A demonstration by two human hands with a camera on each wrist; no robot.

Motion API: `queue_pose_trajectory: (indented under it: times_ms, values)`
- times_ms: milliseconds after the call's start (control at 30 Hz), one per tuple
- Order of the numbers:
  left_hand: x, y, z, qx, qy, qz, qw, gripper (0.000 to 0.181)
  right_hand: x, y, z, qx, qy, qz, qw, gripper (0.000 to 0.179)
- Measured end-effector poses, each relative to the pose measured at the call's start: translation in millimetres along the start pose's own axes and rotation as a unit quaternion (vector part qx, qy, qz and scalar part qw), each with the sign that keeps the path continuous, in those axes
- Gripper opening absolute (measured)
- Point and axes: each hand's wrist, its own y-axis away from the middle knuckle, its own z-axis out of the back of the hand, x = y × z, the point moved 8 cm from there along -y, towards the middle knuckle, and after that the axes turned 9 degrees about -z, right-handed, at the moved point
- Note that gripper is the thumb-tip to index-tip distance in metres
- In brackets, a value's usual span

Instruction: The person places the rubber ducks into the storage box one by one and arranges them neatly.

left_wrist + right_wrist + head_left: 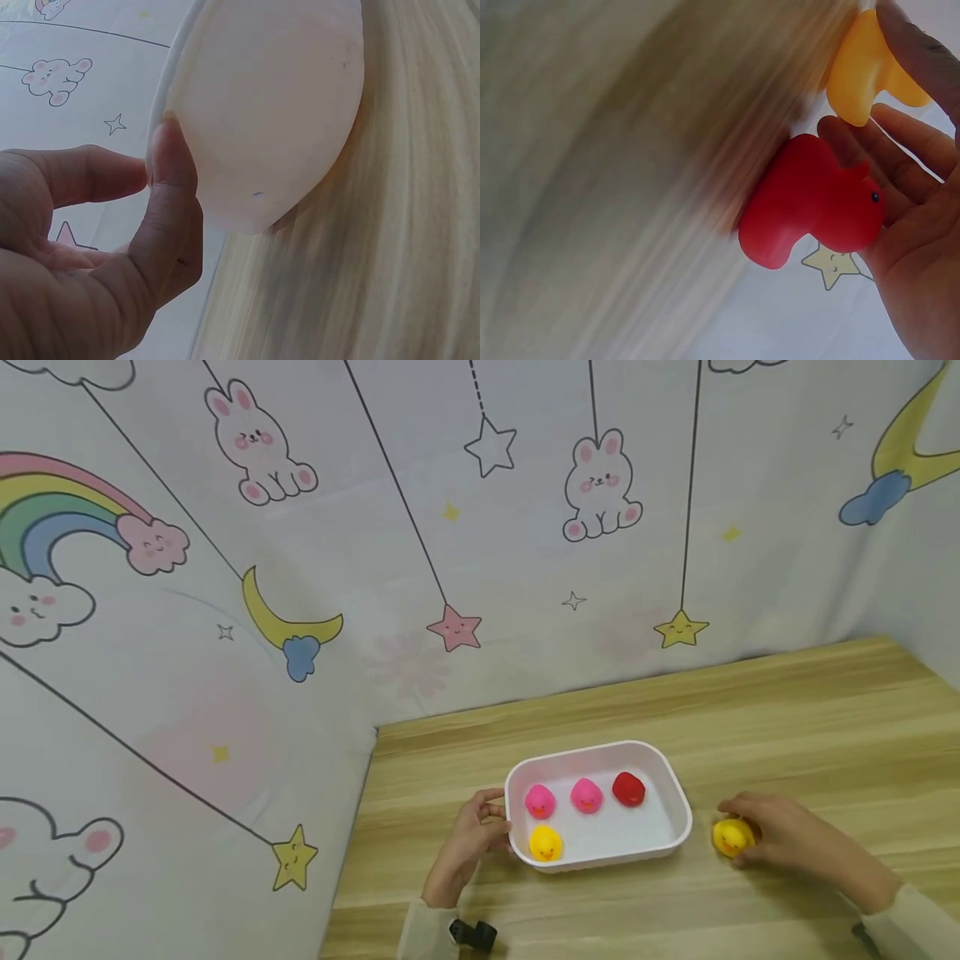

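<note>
My left hand [472, 835] pinches the left end of a white plastic tray [622, 831] by its rim. In the left wrist view, thumb and finger meet at the rim, beside the tray's pale outer wall [277, 97]. Inside lie two pink rubber ducks [587, 795], a red one [628, 789] and a yellow one [546, 843]. Right of the tray, my right hand [787, 839] holds another yellow rubber duck [732, 837] between thumb and fingers. A second red rubber duck [802, 202] shows close against the other fingers in the right wrist view; the hand hides it from the head view.
The wood-grain table [825, 735] meets a pale cloth backdrop [525, 568] printed with rabbits, stars and moons at the back and left. A small black device [474, 935] sits at the left wrist. Bare tabletop separates the tray from the right hand.
</note>
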Motion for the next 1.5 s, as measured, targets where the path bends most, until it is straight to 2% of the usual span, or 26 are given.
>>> queue_pose_trajectory:
  times_ms: [167,400,500,667,767,967,1167,1367,1500]
  values:
    - [0.5,0.3,0.4,-0.001,0.000,-0.003,1.0000,0.055,0.1,-2.7,-1.9,0.007,-0.026,0.009,0.9996,0.062]
    - [-0.8,1.0,0.4,-0.002,-0.007,-0.001,1.0000,0.055,-4.6,-2.9,-4.6,0.036,-0.090,-0.034,0.9947,0.068]
    - [-1.3,1.3,-0.2,0.002,-0.012,-0.002,0.9999,0.054,-7.4,-1.2,-1.5,0.023,-0.121,-0.054,0.9910,0.070]
    - [-0.1,0.2,-0.5,0.008,-0.015,-0.002,0.9999,0.053,-10.1,-2.6,9.2,-0.024,-0.152,-0.063,0.9861,0.074]
    - [0.4,-0.2,-0.3,0.008,-0.012,-0.001,0.9999,0.053,-11.9,-4.6,13.7,-0.028,-0.179,-0.076,0.9806,0.075]
    - [0.8,0.6,0.2,0.007,-0.015,-0.001,0.9999,0.053,-13.7,-7.2,18.9,-0.018,-0.250,-0.108,0.9621,0.073]
    - [0.2,1.8,-0.7,0.008,-0.012,-0.003,0.9999,0.053,-7.6,-13.6,25.2,-0.026,-0.306,-0.096,0.9467,0.068]
    - [-0.1,2.1,-0.5,0.005,-0.016,-0.002,0.9999,0.053,-2.9,-20.2,28.3,-0.007,-0.302,-0.129,0.9446,0.054]
    - [-0.6,2.1,-0.7,0.008,-0.017,0.000,0.9998,0.053,2.5,-25.2,29.3,-0.001,-0.300,-0.125,0.9459,0.053]
